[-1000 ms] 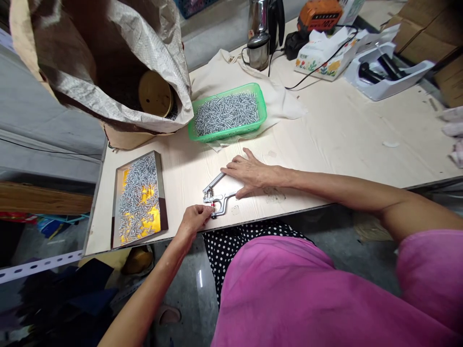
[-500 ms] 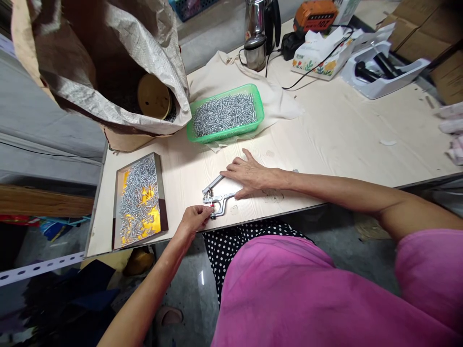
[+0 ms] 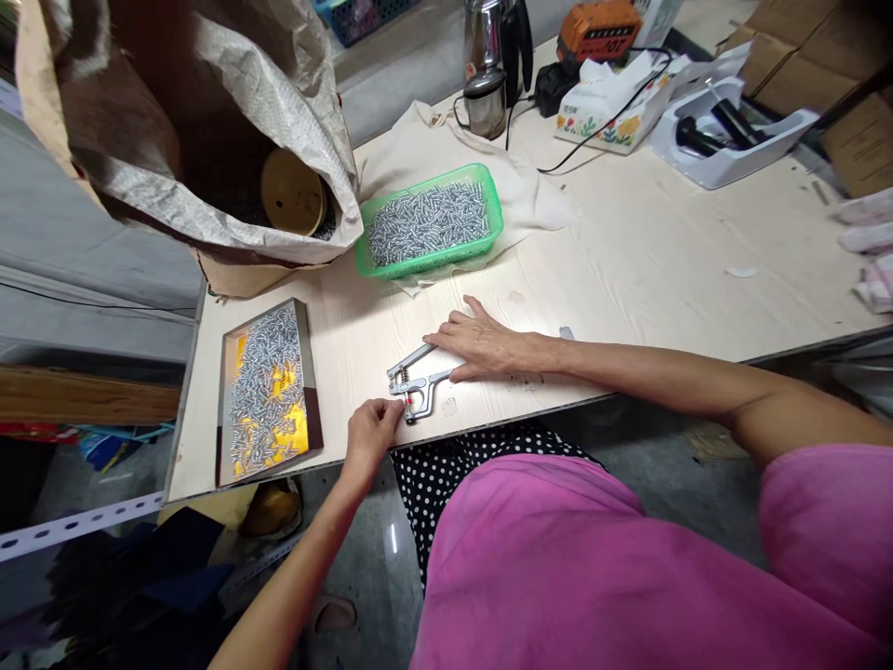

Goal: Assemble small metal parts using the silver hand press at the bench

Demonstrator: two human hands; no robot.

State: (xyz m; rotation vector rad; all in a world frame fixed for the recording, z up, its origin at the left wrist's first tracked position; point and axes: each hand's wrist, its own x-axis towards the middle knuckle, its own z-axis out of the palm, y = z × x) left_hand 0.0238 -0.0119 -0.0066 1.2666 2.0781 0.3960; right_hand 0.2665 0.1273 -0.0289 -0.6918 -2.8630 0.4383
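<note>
Silver pliers [image 3: 413, 377] lie on the pale wooden table [image 3: 662, 261] near its front edge. My right hand [image 3: 481, 342] rests flat on the plier handles, fingers stretched out and pressing down. My left hand [image 3: 373, 430] is pinched at the plier jaws, its fingertips closed on a small part I cannot make out. To the left stands a shallow metal tray [image 3: 269, 391] with a yellow bottom, filled with small silver screws. A green plastic basket [image 3: 429, 221] full of the same screws sits behind the pliers.
A large open sack [image 3: 209, 140] with a yellow lid inside stands at the back left. A white cloth [image 3: 516, 177], a steel kettle [image 3: 492, 37], a tissue pack [image 3: 606, 98], an orange device [image 3: 596, 28] and a white tape dispenser [image 3: 732, 135] line the back.
The view has shifted slightly. Both hands stay at the pliers; my left hand has drawn back a little from the jaws towards the table edge.
</note>
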